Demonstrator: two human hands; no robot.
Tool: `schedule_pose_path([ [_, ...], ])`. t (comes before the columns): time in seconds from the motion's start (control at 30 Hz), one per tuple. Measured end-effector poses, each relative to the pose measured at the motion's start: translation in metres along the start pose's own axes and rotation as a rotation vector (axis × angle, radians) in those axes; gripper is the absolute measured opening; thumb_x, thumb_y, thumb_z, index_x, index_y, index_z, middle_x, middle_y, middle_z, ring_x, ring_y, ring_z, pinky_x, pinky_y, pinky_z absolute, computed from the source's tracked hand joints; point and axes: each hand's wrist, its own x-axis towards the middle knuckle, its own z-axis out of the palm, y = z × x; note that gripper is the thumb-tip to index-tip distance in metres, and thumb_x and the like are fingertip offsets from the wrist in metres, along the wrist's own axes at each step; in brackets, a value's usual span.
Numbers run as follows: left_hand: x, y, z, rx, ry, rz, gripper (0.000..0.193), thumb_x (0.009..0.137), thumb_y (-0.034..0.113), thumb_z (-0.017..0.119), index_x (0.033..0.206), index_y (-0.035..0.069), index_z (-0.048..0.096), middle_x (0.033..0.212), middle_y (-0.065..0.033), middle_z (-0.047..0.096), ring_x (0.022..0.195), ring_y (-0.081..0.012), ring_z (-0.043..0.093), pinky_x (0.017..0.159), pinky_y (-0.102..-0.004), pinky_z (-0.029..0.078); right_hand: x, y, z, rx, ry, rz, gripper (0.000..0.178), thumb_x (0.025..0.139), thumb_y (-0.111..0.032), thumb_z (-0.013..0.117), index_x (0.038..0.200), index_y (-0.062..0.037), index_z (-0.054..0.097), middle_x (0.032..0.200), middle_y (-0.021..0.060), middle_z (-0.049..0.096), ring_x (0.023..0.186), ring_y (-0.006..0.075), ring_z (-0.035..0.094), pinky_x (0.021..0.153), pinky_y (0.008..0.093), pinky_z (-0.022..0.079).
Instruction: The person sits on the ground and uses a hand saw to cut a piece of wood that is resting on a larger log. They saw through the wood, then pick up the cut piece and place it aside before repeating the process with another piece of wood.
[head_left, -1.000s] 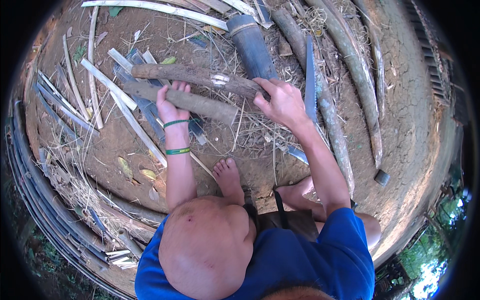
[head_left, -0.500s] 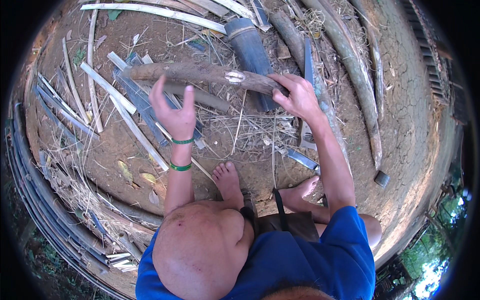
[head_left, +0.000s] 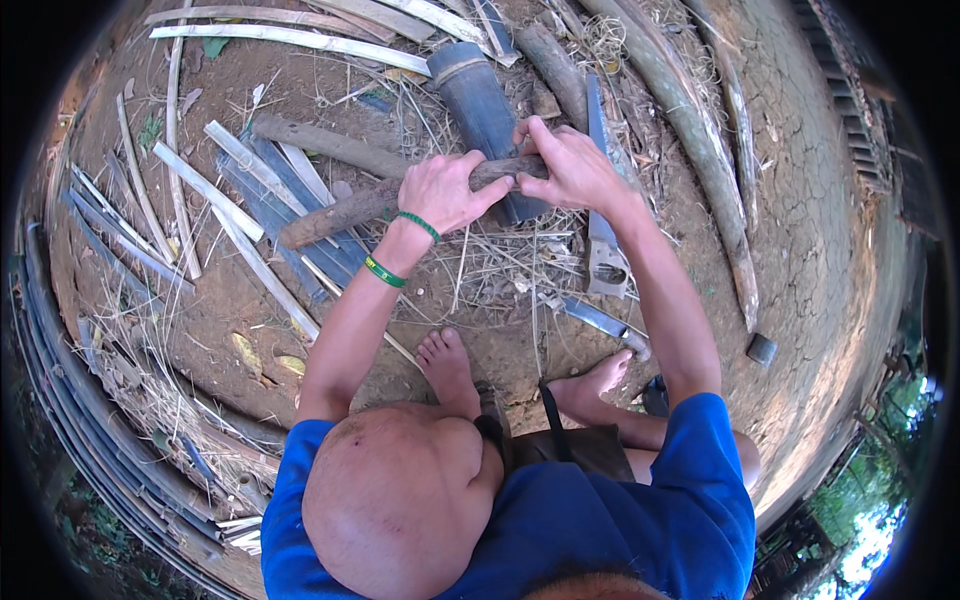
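Observation:
A brown wooden branch (head_left: 345, 213) slants across in front of me, its thicker left end lower and nearer than its right end. My left hand (head_left: 445, 195) is closed around its middle. My right hand (head_left: 575, 172) grips the right end, with the thumbs of both hands nearly meeting on top. Behind and partly under the branch lies a second stick (head_left: 325, 142). Beneath the right end stands or lies a thick dark bamboo section (head_left: 475, 100); the hands cover part of it. A handsaw (head_left: 606, 265) lies just right of it.
A large knife (head_left: 597, 318) rests on the ground by my right foot. Split bamboo strips (head_left: 265, 260) lie to the left. Long poles (head_left: 705, 130) extend along the right, near a small dark block (head_left: 762, 349). Bamboo poles (head_left: 75, 390) are stacked at far left.
My left hand, open and apart before, has closed on the branch. The branch's left end has swung down toward me, uncovering the second stick. My right hand has shifted slightly left.

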Motion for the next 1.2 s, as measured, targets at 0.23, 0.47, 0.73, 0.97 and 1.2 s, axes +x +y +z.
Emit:
schedule_pose_path([
  [0.23, 0.006, 0.008, 0.006, 0.004, -0.041, -0.168, 0.066, 0.08, 0.072, 0.063, 0.098, 0.01, 0.075, 0.089, -0.0253, 0.073, 0.09, -0.0418, 0.072, 0.082, -0.0499, 0.057, -0.014, 0.002, -0.009, -0.129, 0.359, -0.052, 0.043, 0.087, -0.029, 0.072, 0.121, -0.0074, 0.056, 0.109, 0.0177, 0.071, 0.102, 0.0378, 0.067, 0.114, 0.0482, 0.037],
  [0.47, 0.01, 0.001, 0.016, 0.009, -0.059, -0.25, 0.079, 0.082, 0.075, 0.06, 0.103, 0.0, 0.07, 0.097, -0.0282, 0.072, 0.096, -0.0432, 0.071, 0.086, -0.0503, 0.056, -0.175, 0.002, 0.086, -0.102, 0.629, 0.314, 0.016, 0.085, -0.011, 0.068, 0.075, -0.0026, 0.058, 0.08, 0.0157, 0.06, 0.07, 0.0346, 0.062, 0.064, 0.0442, 0.053],
  [0.73, 0.034, 0.002, 0.029, 0.007, -0.078, -0.256, 0.08, 0.081, 0.079, 0.059, 0.098, 0.0, 0.066, 0.099, -0.0275, 0.072, 0.1, -0.0431, 0.07, 0.089, -0.0503, 0.054, -0.251, 0.007, 0.155, -0.29, 0.293, 0.512, 0.058, 0.077, -0.018, 0.076, 0.127, -0.0038, 0.052, 0.12, 0.0165, 0.056, 0.116, 0.036, 0.054, 0.1, 0.0477, 0.043],
  [0.97, 0.04, 0.003, 0.026, 0.008, 0.028, -0.213, 0.077, 0.081, 0.08, 0.057, 0.094, 0.005, 0.063, 0.09, -0.0238, 0.072, 0.094, -0.0416, 0.07, 0.082, -0.0502, 0.053, -0.233, 0.016, 0.145, -0.26, 0.472, 0.347, 0.041, 0.082, -0.022, 0.072, 0.112, 0.0022, 0.059, 0.106, 0.018, 0.059, 0.1, 0.0367, 0.058, 0.091, 0.0492, 0.047],
  [1.2, 0.034, 0.013, 0.035, 0.071, 0.023, -0.269, 0.078, 0.083, 0.081, 0.054, 0.106, 0.007, 0.067, 0.094, -0.0211, 0.074, 0.093, -0.0392, 0.072, 0.083, -0.0506, 0.056, -0.22, -0.035, 0.088, 0.861, 1.022, 0.773, 0.018, 0.094, -0.015, 0.058, 0.083, -0.0009, 0.058, 0.065, 0.0015, 0.054, 0.059, 0.009, 0.049, 0.054, 0.0255, 0.038],
])
